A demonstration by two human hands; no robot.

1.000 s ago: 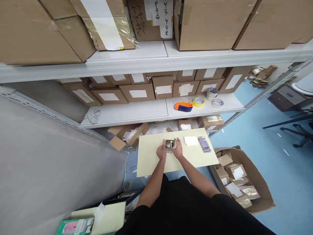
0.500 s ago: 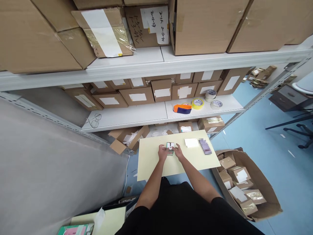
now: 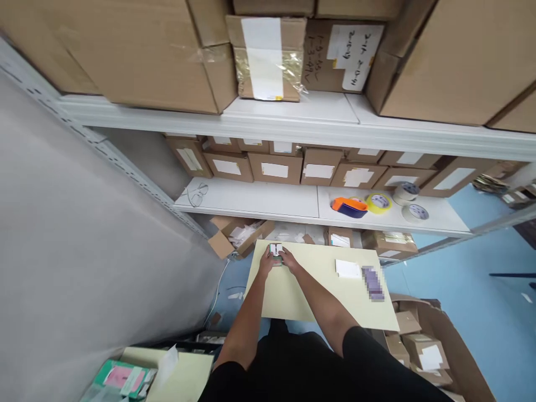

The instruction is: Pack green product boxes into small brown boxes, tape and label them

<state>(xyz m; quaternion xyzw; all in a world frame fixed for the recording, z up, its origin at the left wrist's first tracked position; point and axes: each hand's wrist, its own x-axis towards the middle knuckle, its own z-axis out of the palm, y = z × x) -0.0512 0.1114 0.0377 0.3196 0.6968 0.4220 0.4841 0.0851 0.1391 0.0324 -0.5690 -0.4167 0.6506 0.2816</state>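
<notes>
The person's left hand (image 3: 265,261) is gripping the left side of a small, white-topped, green-edged rectangular box (image 3: 276,249), while the right hand (image 3: 288,258) is gripping it from the right; how firmly either is pressing cannot be told. The box is sitting near the far left corner of a pale yellow rectangular tabletop (image 3: 310,296), though whether it is touching the surface is unclear. For good control, both hands should be bearing evenly on opposite sides, thumbs pressing only lightly, so that the box is neither skewing nor buckling. Working farther in from that corner would be safer. A flat white rectangular block (image 3: 348,269) and a pixelated purple object (image 3: 372,283) are lying well apart on the right, leaving elbow room.
</notes>
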